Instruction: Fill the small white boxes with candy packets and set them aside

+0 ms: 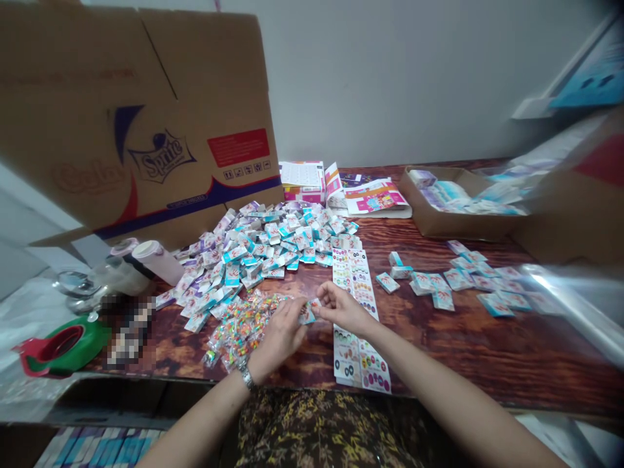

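My left hand (286, 325), with a watch on its wrist, is closed on a small white and blue box (307, 314) held just above the table. My right hand (338, 308) pinches at the right end of that same box, thumb and index finger close together. Whether a tiny item sits in the right fingertips is too small to tell. Beside my left hand lies a heap of clear packets of colourful candy (238, 325). Sticker sheets (361, 364) lie under and beside my right hand. Behind both hands is a big pile of small boxes (263, 244).
A large cardboard carton (195, 117) stands at back left. Tape dispensers (63, 348) and jars (158, 260) are on the left. Scattered boxes (443, 299) lie at right, before an open carton (439, 224) of similar ones. Printed cartons (375, 198) rest by the wall.
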`<state>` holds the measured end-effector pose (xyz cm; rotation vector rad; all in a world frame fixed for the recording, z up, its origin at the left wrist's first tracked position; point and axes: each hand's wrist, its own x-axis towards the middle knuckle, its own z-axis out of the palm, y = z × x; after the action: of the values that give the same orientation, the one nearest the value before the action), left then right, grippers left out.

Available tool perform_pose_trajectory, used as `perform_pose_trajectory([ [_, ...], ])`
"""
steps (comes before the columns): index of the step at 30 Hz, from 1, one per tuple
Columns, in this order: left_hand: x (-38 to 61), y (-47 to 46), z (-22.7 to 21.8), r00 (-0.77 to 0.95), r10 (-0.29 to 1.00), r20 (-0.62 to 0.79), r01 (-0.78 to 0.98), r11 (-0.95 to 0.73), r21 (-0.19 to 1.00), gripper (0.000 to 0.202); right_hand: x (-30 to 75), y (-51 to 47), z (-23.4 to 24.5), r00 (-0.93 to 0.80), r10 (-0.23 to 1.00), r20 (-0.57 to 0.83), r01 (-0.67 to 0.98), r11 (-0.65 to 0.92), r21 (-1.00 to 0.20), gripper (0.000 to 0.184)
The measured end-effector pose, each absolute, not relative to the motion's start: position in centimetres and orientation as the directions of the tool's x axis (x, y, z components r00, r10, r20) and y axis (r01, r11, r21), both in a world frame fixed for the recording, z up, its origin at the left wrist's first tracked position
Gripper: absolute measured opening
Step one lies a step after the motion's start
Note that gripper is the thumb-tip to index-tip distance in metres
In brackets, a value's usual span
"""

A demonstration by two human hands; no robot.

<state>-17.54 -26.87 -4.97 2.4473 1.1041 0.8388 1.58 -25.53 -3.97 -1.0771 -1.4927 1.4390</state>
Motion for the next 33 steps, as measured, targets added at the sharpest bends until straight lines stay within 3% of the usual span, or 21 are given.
perform_pose_trajectory([
  [5,-17.6,-26.8,-5.3,0.469,0.81,0.351,0.537,-0.577,0.615,0.047,1.6,-25.7,-3.6,-0.296,0.952,0.076,0.226,0.147,-0.963,0.025],
  [10,-17.7,-26.7,-5.6,0.476,0.795,0.377,0.549,-0.603,0.579,0.045,1.5,-26.2,-2.9,-0.31,0.933,0.18,0.392,0.298,-0.87,0.012],
  [13,-17.8,-26.7,-5.9,0.471,0.794,0.384,0.572,-0.606,0.553,0.046,1.7,-26.4,-2.6,-0.348,0.918,0.192,0.436,0.34,-0.833,0.014],
  [17,-17.8,-26.8,-5.9,0.474,0.79,0.39,0.601,-0.614,0.512,0.049,1.6,-26.5,-2.6,-0.339,0.932,0.127,0.382,0.26,-0.887,0.013],
  [21,-17.6,-26.9,-5.5,0.494,0.763,0.417,0.629,-0.645,0.435,0.051,1.0,-26.4,-3.5,-0.252,0.968,0.021,0.165,0.064,-0.984,0.025],
  [26,-17.3,-27.0,-5.2,0.496,0.74,0.454,0.633,-0.666,0.394,0.051,0.6,-26.2,-4.2,-0.26,0.962,-0.082,-0.06,-0.101,-0.993,0.033],
  [29,-17.2,-27.0,-5.0,0.511,0.73,0.454,0.637,-0.676,0.371,0.05,0.5,-26.2,-4.0,-0.31,0.949,-0.057,-0.007,-0.063,-0.998,0.028],
  [33,-17.2,-27.1,-5.2,0.542,0.693,0.476,0.647,-0.705,0.289,0.047,0.5,-26.2,-3.4,-0.298,0.955,-0.002,0.282,0.086,-0.956,0.017],
])
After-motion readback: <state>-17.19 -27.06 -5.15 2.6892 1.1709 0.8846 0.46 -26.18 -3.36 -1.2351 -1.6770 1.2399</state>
